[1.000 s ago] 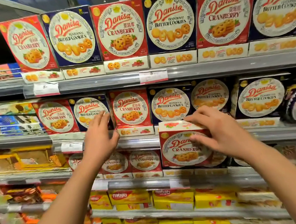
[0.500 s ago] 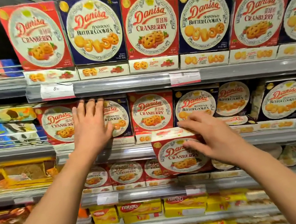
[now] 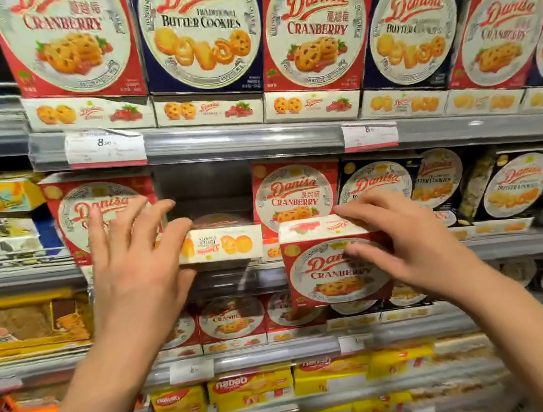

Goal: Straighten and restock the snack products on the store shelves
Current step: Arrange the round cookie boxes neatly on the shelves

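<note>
we are reaching both hands up to the middle shelf (image 3: 305, 267) of danisa cookies. our left hand (image 3: 133, 269) is spreading its fingers loosely, the thumb touching a flat-lying butter cookie box (image 3: 225, 248) that is sitting in the gap between 2 upright cranberry boxes; we cannot tell if it is really gripping. our right hand (image 3: 407, 250) is holding a red cranberry box (image 3: 328, 278) (thumb on the front, fingers over the top) just in front of the shelf edge, right of the gap. yellow nabati packs (image 3: 249, 387) are lying on a lower shelf
</note>
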A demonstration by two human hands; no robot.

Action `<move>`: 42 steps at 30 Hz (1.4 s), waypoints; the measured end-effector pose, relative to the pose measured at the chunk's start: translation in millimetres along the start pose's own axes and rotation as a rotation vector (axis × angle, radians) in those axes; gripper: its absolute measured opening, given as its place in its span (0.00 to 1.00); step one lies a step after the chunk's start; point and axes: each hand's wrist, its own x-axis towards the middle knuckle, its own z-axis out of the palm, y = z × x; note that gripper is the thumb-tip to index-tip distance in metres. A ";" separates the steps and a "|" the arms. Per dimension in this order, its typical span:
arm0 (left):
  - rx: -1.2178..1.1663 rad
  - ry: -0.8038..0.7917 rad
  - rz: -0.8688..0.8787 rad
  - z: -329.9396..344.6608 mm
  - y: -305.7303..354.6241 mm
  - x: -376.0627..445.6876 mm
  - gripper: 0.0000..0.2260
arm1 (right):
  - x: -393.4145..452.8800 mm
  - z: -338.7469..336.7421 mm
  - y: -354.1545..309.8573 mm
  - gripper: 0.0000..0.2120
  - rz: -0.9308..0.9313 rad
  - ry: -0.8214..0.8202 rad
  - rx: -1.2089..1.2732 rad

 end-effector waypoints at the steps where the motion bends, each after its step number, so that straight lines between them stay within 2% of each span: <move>1: -0.016 -0.011 0.018 -3.2 -3.5 -5.4 0.32 | 1.1 -1.6 -2.1 0.25 -0.003 0.023 0.001; 5: -0.141 -0.046 0.067 -1.1 -18.1 -29.5 0.29 | 8.7 -4.6 -13.0 0.23 0.024 0.124 0.051; 9: -0.248 -0.203 0.078 37.6 -46.8 -56.4 0.28 | 27.3 5.4 -34.9 0.21 0.038 0.214 0.091; 14: -0.207 -0.388 0.109 81.8 -75.7 -88.1 0.28 | 58.8 29.7 -65.5 0.20 -0.017 0.256 0.153; 21: -0.278 -0.409 0.063 104.2 -97.7 -106.0 0.23 | 101.7 58.2 -92.1 0.19 -0.073 0.275 0.172; 31: -0.361 -0.412 0.000 116.1 -99.3 -111.4 0.20 | 129.8 98.6 -87.9 0.17 -0.096 0.246 0.132; 34: -0.355 -0.421 -0.001 118.1 -99.6 -111.8 0.21 | 133.9 100.9 -85.1 0.20 -0.121 0.276 -0.097; 37: -0.382 -0.404 -0.021 119.7 -99.3 -111.7 0.21 | 134.9 105.2 -90.2 0.34 -0.077 0.203 -0.345; 39: -0.395 -0.384 -0.028 121.1 -98.7 -112.5 0.21 | 135.6 109.7 -92.9 0.40 -0.032 0.176 -0.430; 42: -0.411 -0.348 -0.036 124.4 -97.2 -113.9 0.20 | 140.9 111.7 -93.9 0.41 0.022 0.165 -0.457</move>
